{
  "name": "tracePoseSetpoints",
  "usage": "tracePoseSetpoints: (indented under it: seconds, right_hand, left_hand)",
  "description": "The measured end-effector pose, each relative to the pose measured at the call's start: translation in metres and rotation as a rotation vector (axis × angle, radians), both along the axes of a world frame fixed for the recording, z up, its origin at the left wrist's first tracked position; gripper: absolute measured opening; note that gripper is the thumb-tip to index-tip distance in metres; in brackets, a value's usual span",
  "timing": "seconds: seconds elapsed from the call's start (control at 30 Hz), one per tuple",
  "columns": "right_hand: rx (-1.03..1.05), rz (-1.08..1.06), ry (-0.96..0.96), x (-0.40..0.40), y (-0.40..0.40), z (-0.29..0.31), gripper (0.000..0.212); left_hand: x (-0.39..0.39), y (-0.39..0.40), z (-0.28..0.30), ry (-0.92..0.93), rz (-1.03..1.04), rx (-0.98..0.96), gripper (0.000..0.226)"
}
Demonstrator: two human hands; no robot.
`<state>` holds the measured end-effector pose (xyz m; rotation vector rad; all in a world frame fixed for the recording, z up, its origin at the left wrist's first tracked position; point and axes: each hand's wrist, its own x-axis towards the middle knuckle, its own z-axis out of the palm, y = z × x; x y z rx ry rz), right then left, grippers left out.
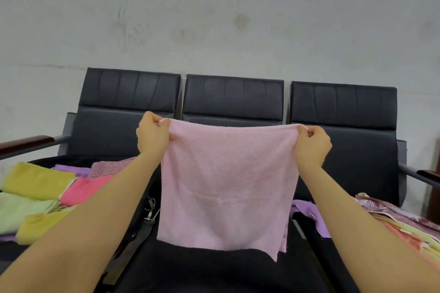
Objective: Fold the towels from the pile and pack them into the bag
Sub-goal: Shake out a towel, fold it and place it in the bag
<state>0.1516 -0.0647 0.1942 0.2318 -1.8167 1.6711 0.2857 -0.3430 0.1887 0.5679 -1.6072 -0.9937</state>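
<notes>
A pale pink towel [226, 185] hangs spread out in the air over the middle seat. My left hand [152, 137] pinches its top left corner and my right hand [312, 144] pinches its top right corner. The towel seems doubled, with a second layer showing at its lower right edge. On the left seat lies a black bag [71, 158] holding folded towels in yellow [35, 179], light green, hot pink [83, 189] and purple. At the right lies a loose pile of towels [404, 223], purple, patterned maroon, cream and orange.
A three-seat black bench [233, 100] stands against a pale wall, with wooden armrests at the far left [26, 141] and far right. A bag strap with metal clips [150, 209] lies between the left and middle seats. The middle seat below the towel is black.
</notes>
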Motion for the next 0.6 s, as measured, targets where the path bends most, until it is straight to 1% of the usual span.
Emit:
tracePoseSetpoints:
  seconds: [0.17, 0.3, 0.4, 0.5, 0.6]
  right_hand:
    - [0.048, -0.012, -0.035, -0.009, 0.001, -0.012, 0.026]
    - [0.138, -0.035, -0.056, -0.029, 0.002, -0.033, 0.032]
    - [0.172, -0.051, -0.096, -0.051, -0.002, -0.052, 0.034]
    - [0.183, -0.049, -0.162, -0.077, -0.014, -0.07, 0.031]
    - [0.155, -0.031, -0.199, -0.106, -0.031, -0.081, 0.03]
  left_hand:
    - [0.0, 0.007, -0.015, 0.102, -0.026, 0.126, 0.01]
    - [-0.014, 0.005, -0.038, 0.116, -0.033, 0.175, 0.012]
    - [-0.035, 0.003, -0.062, 0.082, -0.035, 0.195, 0.01]
    - [-0.067, -0.004, -0.086, -0.008, -0.046, 0.209, 0.008]
    - [-0.103, -0.01, -0.092, -0.056, -0.053, 0.224, 0.01]
